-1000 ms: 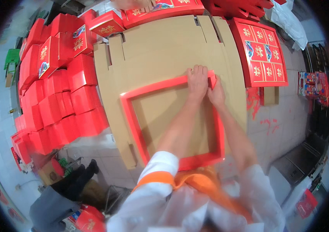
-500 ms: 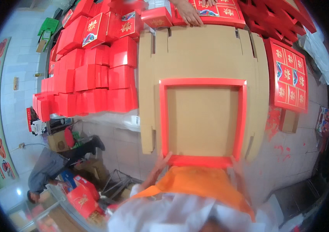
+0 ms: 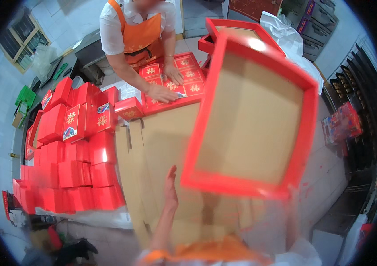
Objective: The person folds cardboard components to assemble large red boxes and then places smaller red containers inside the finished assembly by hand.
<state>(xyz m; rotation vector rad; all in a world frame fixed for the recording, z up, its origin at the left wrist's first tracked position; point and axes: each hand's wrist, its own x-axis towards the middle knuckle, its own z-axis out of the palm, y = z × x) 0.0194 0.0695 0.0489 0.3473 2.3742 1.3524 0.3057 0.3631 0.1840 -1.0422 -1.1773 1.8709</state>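
Red-rimmed box lid [image 3: 252, 117] hangs tilted in the air above the bench [image 3: 162, 146], its plain brown inside turned up toward the wearer. Left hand [image 3: 169, 186] lies below its lower-left corner, flat and blurred, fingers straight together, apparently not gripping the lid. Right hand is hidden beneath the lid's lower-right edge, so I cannot tell its grip. Flattened brown cardboard sheets [image 3: 142, 177] cover the bench under it. Stacked red boxes [image 3: 75, 155] sit to the left; across the bench, a co-worker's hands [image 3: 166, 91] press on patterned red boxes [image 3: 170, 82]
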